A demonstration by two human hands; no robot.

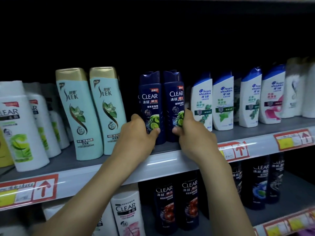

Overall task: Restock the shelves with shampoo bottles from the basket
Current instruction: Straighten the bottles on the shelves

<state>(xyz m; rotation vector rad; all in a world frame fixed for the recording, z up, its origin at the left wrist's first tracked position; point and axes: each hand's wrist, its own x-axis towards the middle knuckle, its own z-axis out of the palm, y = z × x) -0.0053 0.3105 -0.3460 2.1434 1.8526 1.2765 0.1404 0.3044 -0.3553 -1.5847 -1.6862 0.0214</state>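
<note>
navy clear bottles (151,106) upright on shelf (170,160) — left hand (136,133), right hand (192,132) hiding bases

Grey upper shelf (238,133) carrying upright shampoo bottles: white Clear bottles (22,126) at left, two pale-green Slek bottles (90,114), two dark-blue Clear bottles (162,106) touching at centre, and white Head & Shoulders bottles (223,103) at right. Lower shelf (293,193) bears dark Clear bottles (177,201).

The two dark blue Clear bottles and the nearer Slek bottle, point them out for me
left dark blue Clear bottle (150,99), head view, on its label.
right dark blue Clear bottle (175,96), head view, on its label.
nearer Slek bottle (76,113), head view, on its pale green front.
</note>
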